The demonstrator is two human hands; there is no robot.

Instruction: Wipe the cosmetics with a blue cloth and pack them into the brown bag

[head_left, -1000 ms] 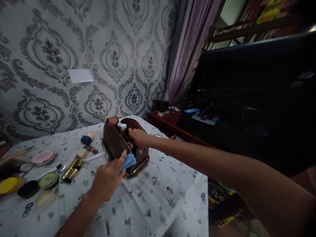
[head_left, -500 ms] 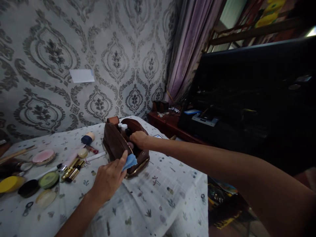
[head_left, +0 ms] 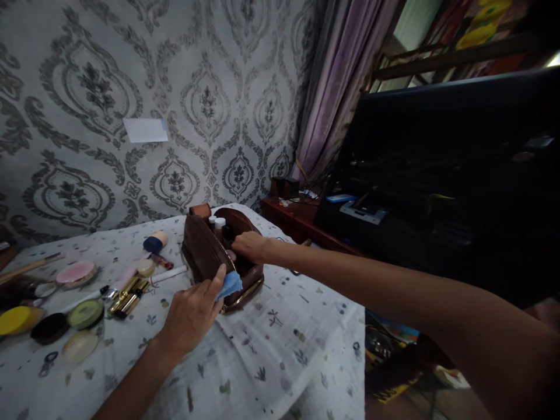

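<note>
A brown zippered bag (head_left: pixel 200 249) stands open on the patterned cloth (head_left: pixel 262 350). My right hand (head_left: pixel 249 247) reaches down into it, its fingers hidden inside, so what they grip does not show. White-capped bottles (head_left: pixel 220 224) stand upright within the bag, left of that hand. Pinched in my left hand (head_left: pixel 192 312) is a folded blue cloth (head_left: pixel 230 286), close against the bag's near zippered edge. Gold lipstick tubes (head_left: pixel 126 297) lie on the tabletop left of my left hand, beside a white stick (head_left: pixel 168 274).
More cosmetics lie at the left: a pink compact (head_left: pixel 76 272), a green round case (head_left: pixel 86 315), a black lid (head_left: pixel 49 328) and a yellow round case (head_left: pixel 20 320). A dark-blue-and-beige item (head_left: pixel 156 241) lies behind them. Right of the table stands a large black screen (head_left: pixel 437 175).
Almost nothing differs. My right hand stays inside the bag and my left keeps hold of the blue cloth; the view has shifted very slightly.
</note>
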